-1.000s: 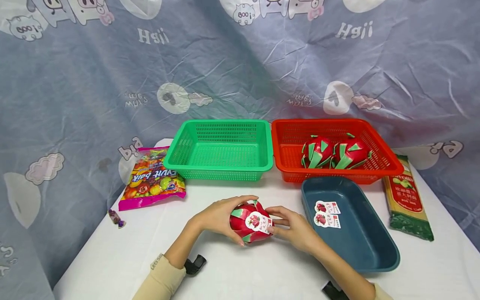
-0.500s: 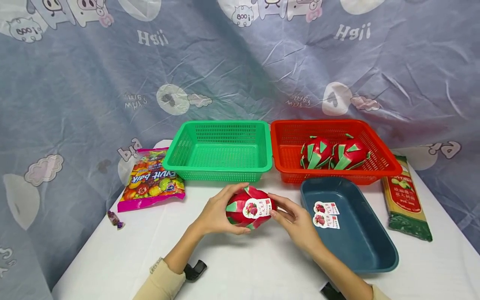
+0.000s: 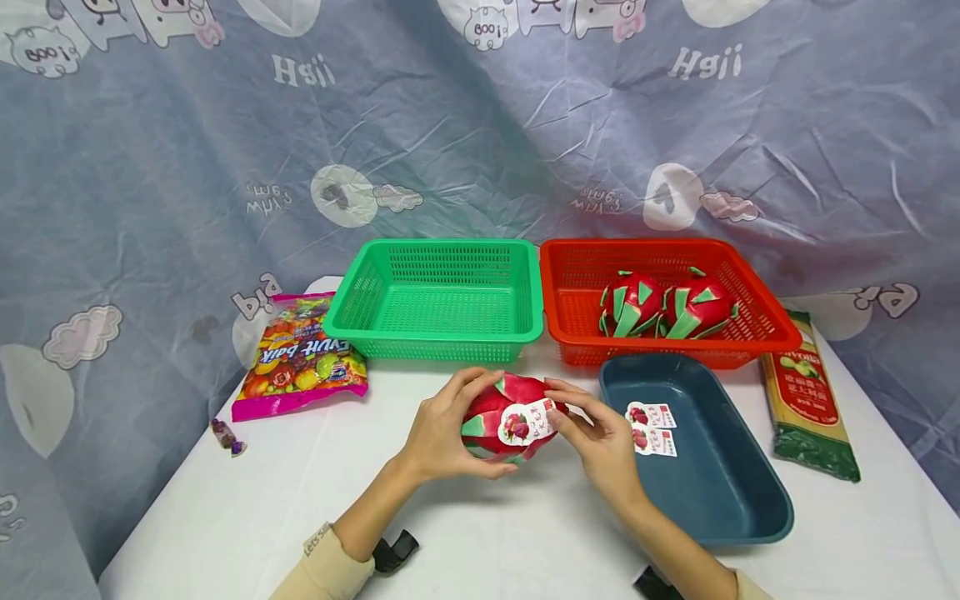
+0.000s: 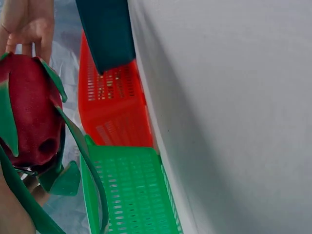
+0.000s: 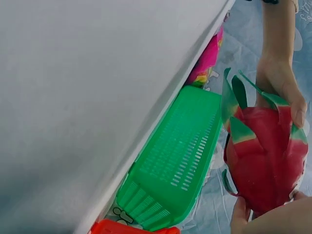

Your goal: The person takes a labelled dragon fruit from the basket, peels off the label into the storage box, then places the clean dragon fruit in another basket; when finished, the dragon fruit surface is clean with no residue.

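In the head view a red dragon fruit [image 3: 517,392] with green-tipped scales is held above the white table. A white label [image 3: 517,427] with a fruit picture lies across its front. My left hand [image 3: 447,429] grips the left end, thumb below and fingers above. My right hand [image 3: 603,442] holds the right end, its thumb at the label's right edge. The right wrist view shows the fruit's scaly side [image 5: 265,156] between both hands. Part of the fruit hides behind the fingers. Beside my right hand stands a dark blue tray [image 3: 720,475] with two more labels [image 3: 654,429] on it.
Behind stand a green basket [image 3: 435,348] and a red basket [image 3: 675,350]; two dragon fruits [image 3: 701,307] lie in the red one. A candy bag [image 3: 303,358] and a wrapped candy [image 3: 227,437] lie left. A pasta packet [image 3: 813,404] lies right of the tray.
Both hands have lifted the dragon fruit a little off the table and shifted it slightly right. The label has turned to slant upward to the right, with the right thumb at its edge.
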`<act>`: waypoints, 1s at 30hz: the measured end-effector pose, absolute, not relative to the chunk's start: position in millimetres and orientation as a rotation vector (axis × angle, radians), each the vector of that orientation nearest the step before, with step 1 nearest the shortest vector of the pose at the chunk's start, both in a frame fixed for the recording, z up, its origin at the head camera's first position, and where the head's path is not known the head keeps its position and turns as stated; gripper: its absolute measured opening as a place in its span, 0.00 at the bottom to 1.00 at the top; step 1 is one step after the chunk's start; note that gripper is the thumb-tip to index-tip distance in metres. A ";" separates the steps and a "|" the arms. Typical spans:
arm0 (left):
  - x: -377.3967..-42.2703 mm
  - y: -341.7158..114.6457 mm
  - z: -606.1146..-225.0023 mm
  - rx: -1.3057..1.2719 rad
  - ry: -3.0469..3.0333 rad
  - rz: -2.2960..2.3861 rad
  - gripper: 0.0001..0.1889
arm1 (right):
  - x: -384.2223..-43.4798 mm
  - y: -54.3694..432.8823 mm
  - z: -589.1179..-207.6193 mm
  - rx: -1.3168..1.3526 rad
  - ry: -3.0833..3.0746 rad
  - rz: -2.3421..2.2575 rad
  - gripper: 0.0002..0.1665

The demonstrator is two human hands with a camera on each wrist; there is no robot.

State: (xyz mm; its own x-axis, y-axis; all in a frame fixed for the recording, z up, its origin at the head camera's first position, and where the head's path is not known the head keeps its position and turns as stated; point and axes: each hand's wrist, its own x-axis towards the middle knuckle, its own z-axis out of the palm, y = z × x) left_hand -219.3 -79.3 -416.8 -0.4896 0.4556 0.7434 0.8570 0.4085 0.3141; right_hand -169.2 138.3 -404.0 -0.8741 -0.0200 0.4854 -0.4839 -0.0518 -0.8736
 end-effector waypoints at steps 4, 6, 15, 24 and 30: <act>-218.7 -77.8 -418.6 -1.110 -2.096 -0.879 0.54 | -168.0 136.7 -402.8 0.393 -1.904 2.060 0.11; -218.4 -77.3 -419.5 -1.103 -2.105 -0.862 0.54 | -167.2 135.8 -402.1 0.319 -1.916 2.081 0.11; -217.9 -77.2 -420.8 -1.060 -2.168 -0.824 0.54 | -165.6 132.6 -401.5 0.173 -1.944 2.028 0.10; -216.6 -78.1 -422.2 -1.019 -2.260 -0.818 0.53 | -164.5 132.3 -401.5 0.370 -1.935 1.798 0.08; -219.6 -78.3 -424.0 -0.992 -2.321 -0.826 0.51 | -161.6 129.0 -402.4 0.328 -1.924 1.797 0.08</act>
